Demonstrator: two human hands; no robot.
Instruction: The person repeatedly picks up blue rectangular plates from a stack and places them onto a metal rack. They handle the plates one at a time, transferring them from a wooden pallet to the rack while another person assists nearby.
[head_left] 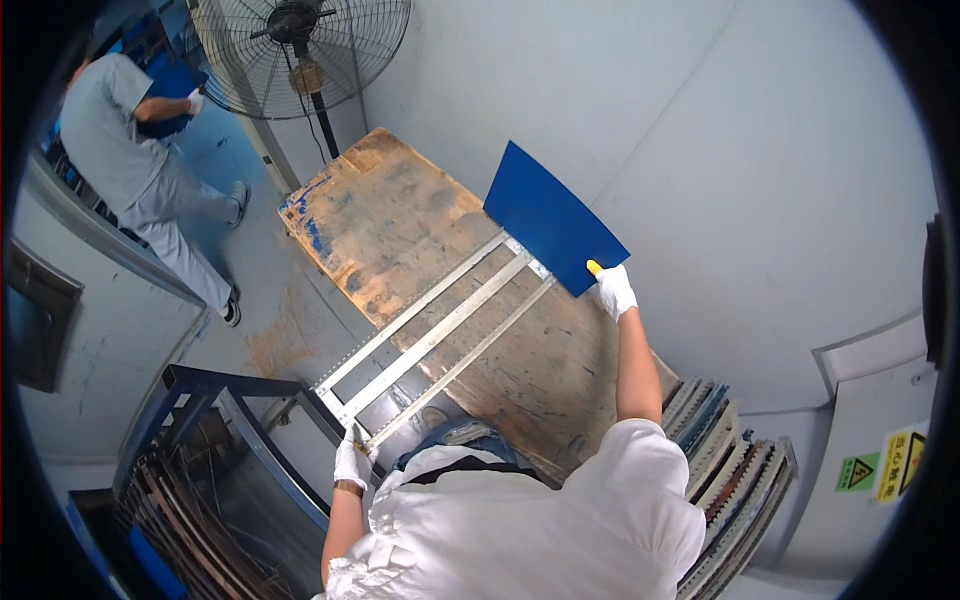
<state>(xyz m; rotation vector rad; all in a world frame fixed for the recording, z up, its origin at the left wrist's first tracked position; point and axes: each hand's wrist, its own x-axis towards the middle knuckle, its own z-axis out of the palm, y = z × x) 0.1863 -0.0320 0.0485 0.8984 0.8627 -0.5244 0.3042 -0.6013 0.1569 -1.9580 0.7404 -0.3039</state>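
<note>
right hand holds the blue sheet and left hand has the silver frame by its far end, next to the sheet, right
Not the far end: in the head view the left hand has the silver frame by its near end, away from the blue sheet. The right hand does hold the blue sheet.

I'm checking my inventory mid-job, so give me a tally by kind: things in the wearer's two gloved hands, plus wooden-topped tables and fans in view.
Blue panel, in the right hand: 1
Metal frame, in the left hand: 1
Wooden-topped table: 1
Fan: 1
Total: 4
</note>
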